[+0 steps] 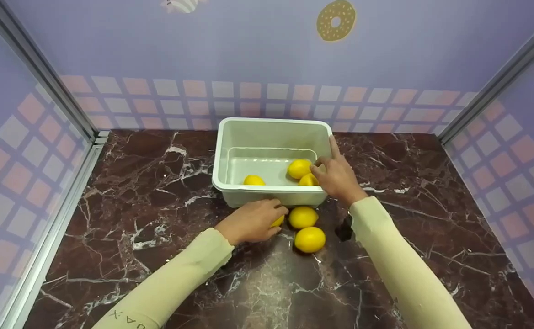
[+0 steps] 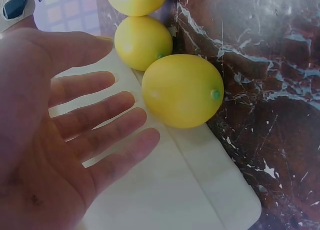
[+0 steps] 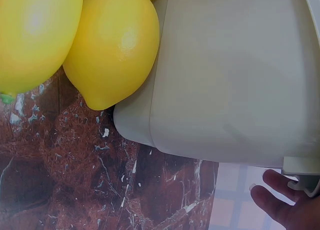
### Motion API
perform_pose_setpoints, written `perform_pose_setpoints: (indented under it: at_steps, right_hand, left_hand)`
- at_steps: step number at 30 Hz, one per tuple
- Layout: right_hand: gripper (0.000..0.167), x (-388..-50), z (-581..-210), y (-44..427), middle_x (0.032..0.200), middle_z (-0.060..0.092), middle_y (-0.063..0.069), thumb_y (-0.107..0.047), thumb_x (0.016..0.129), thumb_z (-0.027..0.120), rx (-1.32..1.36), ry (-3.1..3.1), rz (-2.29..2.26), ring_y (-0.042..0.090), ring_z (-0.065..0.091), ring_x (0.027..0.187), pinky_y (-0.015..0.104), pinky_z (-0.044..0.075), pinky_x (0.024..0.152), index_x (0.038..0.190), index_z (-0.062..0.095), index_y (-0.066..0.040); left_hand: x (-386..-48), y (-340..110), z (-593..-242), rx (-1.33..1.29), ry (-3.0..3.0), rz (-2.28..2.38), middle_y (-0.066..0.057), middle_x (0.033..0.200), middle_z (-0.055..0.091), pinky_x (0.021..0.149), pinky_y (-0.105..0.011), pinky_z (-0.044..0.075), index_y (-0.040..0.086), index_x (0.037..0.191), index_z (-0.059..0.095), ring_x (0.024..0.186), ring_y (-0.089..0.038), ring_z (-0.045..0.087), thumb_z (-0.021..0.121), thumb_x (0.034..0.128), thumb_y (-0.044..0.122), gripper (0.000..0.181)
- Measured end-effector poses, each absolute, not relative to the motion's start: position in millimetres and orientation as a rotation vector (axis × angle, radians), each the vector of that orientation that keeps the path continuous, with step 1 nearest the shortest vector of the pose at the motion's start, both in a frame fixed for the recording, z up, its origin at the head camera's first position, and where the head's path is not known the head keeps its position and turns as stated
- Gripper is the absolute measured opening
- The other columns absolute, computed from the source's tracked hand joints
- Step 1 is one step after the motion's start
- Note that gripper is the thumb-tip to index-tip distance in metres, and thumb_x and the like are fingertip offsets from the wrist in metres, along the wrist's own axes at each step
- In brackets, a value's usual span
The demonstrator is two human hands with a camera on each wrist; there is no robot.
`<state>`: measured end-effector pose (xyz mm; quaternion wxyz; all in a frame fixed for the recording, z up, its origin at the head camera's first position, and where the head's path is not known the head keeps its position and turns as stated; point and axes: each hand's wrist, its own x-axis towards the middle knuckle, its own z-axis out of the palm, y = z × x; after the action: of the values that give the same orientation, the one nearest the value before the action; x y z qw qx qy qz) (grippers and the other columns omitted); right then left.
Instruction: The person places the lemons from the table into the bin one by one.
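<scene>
A pale plastic bin (image 1: pixel 274 188) stands with three lemons inside: one lemon (image 1: pixel 254 180) at the front left, another lemon (image 1: pixel 299 168) and a partly hidden lemon (image 1: pixel 308 180) at the right. My left hand (image 1: pixel 253 221) is in front of the bin, fingers spread and fairly straight beside a lemon (image 2: pixel 182 92), which it mostly covers in the head view. Two more lemons, a nearer one (image 1: pixel 310 240) and one by the bin wall (image 1: pixel 303 217), lie to its right. My right hand (image 1: pixel 338 178) grips the bin's right rim, thumb inside and fingers outside.
Dark red marbled tabletop (image 1: pixel 157 256) extends around the bin. A purple back wall (image 1: pixel 267 55) with pink and white squares rises behind it. Metal-framed side panels (image 1: pixel 43 219) border the table on both sides.
</scene>
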<state>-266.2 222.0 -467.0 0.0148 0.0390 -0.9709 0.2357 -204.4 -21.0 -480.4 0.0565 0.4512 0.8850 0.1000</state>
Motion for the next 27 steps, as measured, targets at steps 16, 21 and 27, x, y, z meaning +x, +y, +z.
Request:
perform_pose_setpoints:
  at_steps: [16, 21, 27]
  right_hand:
    - [0.034, -263.9, -465.3, 222.7, 0.164, 0.0, 0.007, -0.037, 0.094, 0.054, 0.113, -3.029, 0.736, 0.042, 0.037, 0.135, 0.052, 0.032, 0.112, 0.098, 0.069, -0.007]
    - [0.033, -265.0, -466.3, 222.9, 0.165, 0.0, 0.006, -0.036, 0.094, 0.055, 0.114, -3.026, 0.743, 0.041, 0.037, 0.136, 0.052, 0.032, 0.112, 0.098, 0.069, -0.006]
    - [0.033, -265.2, -466.5, 223.2, 0.165, -0.001, 0.006, -0.035, 0.094, 0.055, 0.112, -3.032, 0.744, 0.04, 0.035, 0.137, 0.051, 0.031, 0.113, 0.099, 0.069, -0.006]
  left_hand:
    - [-207.7, -14.5, -484.5, 1.365, 2.676, 0.26, -0.007, 0.105, 0.061, 0.082, -0.039, 0.053, 0.008, 0.115, 0.063, 0.09, -0.023, 0.06, 0.062, 0.0912, 0.024, 0.028]
    - [-207.3, -13.2, -484.4, 1.368, 2.682, 0.25, -0.007, 0.104, 0.061, 0.083, -0.039, 0.053, 0.008, 0.113, 0.063, 0.09, -0.023, 0.06, 0.061, 0.0919, 0.025, 0.027]
    - [-207.0, -11.4, -485.0, 1.368, 2.696, 0.244, -0.01, 0.108, 0.062, 0.087, -0.04, 0.052, 0.008, 0.114, 0.063, 0.095, -0.025, 0.061, 0.061, 0.0921, 0.025, 0.028]
